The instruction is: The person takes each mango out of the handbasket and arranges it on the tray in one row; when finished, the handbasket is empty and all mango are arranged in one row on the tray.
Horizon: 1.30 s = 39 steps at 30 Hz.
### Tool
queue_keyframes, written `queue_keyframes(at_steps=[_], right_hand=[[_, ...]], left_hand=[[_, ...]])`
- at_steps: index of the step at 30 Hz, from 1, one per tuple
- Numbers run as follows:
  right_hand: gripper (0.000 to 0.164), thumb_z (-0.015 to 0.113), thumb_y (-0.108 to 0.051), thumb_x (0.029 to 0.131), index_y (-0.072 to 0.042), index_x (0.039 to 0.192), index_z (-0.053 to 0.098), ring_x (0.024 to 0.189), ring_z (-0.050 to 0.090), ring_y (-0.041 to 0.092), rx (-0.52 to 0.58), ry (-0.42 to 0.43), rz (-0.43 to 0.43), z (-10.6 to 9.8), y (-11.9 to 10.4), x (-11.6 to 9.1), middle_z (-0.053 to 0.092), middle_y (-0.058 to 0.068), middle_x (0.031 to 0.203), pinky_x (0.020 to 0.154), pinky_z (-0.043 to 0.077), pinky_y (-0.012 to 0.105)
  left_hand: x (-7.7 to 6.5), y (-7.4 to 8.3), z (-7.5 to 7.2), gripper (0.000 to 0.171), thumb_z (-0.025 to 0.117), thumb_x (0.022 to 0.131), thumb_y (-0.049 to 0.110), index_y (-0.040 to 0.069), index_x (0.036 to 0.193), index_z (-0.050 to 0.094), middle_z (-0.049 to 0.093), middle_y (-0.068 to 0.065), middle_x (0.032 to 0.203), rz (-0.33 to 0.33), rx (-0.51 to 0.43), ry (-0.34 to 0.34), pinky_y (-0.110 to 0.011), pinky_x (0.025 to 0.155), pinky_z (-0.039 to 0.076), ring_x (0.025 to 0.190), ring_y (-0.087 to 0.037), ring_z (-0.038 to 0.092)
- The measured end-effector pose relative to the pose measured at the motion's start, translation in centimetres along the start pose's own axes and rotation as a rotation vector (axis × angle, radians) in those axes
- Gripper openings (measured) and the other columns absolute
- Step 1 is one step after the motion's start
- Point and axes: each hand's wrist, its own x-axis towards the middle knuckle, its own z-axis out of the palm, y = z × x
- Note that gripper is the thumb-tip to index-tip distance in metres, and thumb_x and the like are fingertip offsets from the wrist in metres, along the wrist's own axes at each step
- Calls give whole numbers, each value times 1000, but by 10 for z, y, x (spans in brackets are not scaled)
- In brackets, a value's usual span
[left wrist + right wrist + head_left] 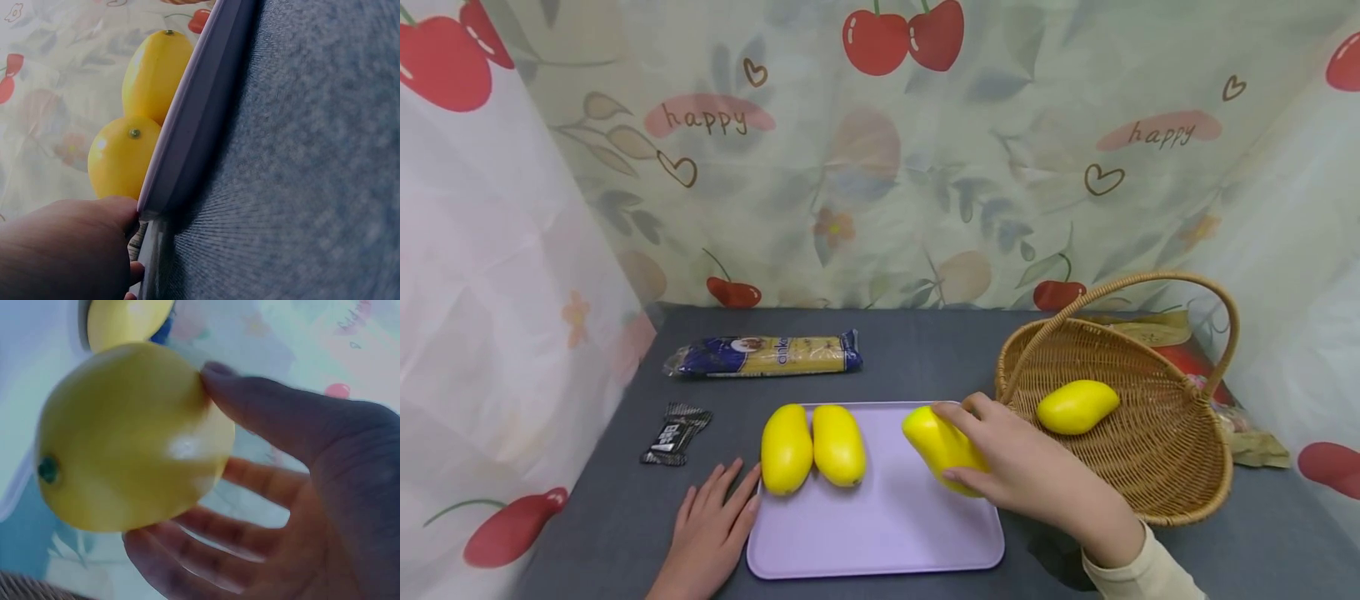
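While left fingers point(742, 490) lie spread, mango point(134, 444) sits pinched between right fingers point(228, 530) and thumb point(269, 412).

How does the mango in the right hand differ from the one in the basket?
The right hand grips the held mango over the tray; the basket mango lies untouched in the basket. Fingers partly cover the held mango; the basket mango shows uncovered. Both are yellow.
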Motion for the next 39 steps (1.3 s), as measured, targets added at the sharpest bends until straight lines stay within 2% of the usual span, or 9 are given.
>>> queue_keyframes(at_steps=[7,10,16,21,30,34,39], right_hand=[[64,76,-40,81,-15,135,52,77,49,11,58,5,161,33,-8,16,56,8,107,64,46,26],[65,75,-41,82,-16,136,51,79,50,13,109,5,242,45,-12,22,56,11,112,66,46,28],[66,73,-41,84,-12,137,49,82,54,19,185,26,339,66,-15,35,57,16,117,67,48,33],[65,72,-40,84,-7,136,49,92,58,23,207,33,369,79,-11,46,57,19,121,74,51,36],[59,71,-36,85,3,125,51,83,56,23,200,84,444,98,-6,53,59,20,111,72,50,38],[58,68,-36,88,3,128,51,91,57,26,199,76,451,101,-6,52,56,21,117,80,52,41],[67,71,-36,86,4,135,47,102,57,30,231,24,423,98,-6,49,51,24,127,88,50,45]], left_hand=[[1,-1,1,57,31,102,52,20,149,37,28,-18,155,-8,4,-18,-69,108,0,143,-43,12],[1,-2,1,59,30,101,54,21,149,37,29,-18,154,0,5,-7,-69,108,1,143,-42,13],[0,-3,2,61,29,100,57,21,148,39,30,-17,154,10,4,16,-69,108,2,143,-42,14],[0,-3,2,59,30,100,56,22,148,40,31,-17,154,12,3,30,-68,109,2,143,-41,15],[-2,-3,2,62,29,100,57,22,150,34,34,-17,152,41,11,56,-68,108,6,141,-41,20],[-2,-4,3,63,30,99,58,21,151,33,34,-17,151,54,14,61,-69,108,7,141,-42,20],[-1,-4,2,71,30,97,64,19,152,30,33,-19,151,62,20,48,-70,107,8,141,-44,19]])
